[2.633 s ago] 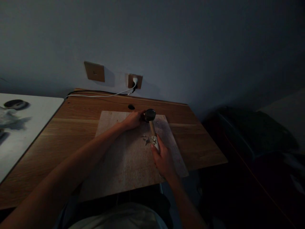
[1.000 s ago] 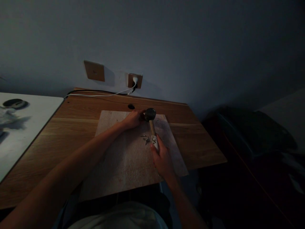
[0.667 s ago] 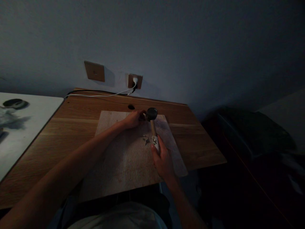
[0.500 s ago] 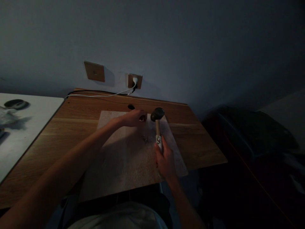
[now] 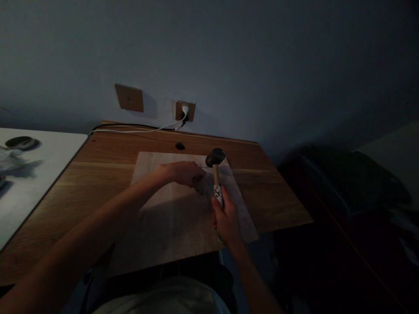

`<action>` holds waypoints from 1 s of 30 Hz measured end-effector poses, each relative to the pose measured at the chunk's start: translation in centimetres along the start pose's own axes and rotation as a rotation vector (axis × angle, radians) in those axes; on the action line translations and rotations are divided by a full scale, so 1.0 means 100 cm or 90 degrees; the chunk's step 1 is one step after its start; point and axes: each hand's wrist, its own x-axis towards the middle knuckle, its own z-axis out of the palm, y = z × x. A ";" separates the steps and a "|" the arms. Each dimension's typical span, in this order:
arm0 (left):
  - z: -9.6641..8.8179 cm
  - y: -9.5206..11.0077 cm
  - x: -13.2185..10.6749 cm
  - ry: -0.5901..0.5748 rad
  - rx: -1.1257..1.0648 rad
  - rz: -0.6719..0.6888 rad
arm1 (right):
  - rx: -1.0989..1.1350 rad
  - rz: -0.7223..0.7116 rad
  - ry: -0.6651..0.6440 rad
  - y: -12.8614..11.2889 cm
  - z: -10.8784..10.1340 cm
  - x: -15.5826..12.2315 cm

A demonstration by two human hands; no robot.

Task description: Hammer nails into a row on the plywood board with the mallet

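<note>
My right hand [image 5: 227,216] is wrapped round the handle of a mallet [image 5: 216,176]. Its dark, thick head points away from me above the far right of a pale board [image 5: 163,235], and a white patterned band circles the handle. Over the board my left hand [image 5: 189,173] has its fingers curled downward, just left of the mallet. Whatever sits between those fingers is hidden. Small shiny bits [image 5: 200,191], perhaps nails, lie on the board right by the left fingertips; they are too small and dim to tell.
The board rests on a wooden desk [image 5: 81,187] against a wall. White and black cables [image 5: 140,129] run along the back edge to a wall socket [image 5: 185,111]. At left stands a white table [image 5: 55,161] with a dark round object [image 5: 21,142] on it. A dark cushion-like shape [image 5: 353,183] lies right.
My left hand has come down and nearer to me, its fingers now beside the small shiny bits. The right hand and mallet have barely moved.
</note>
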 end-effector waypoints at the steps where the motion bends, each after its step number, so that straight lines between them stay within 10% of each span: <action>1: -0.004 -0.005 -0.001 0.001 0.015 -0.014 | 0.004 0.001 0.003 0.000 0.000 0.000; 10: -0.014 -0.054 -0.004 0.170 -0.039 -0.045 | 0.029 0.003 -0.002 0.006 0.000 0.001; 30: 0.004 -0.062 0.003 0.193 -0.033 -0.083 | 0.015 0.007 -0.016 0.004 0.000 0.002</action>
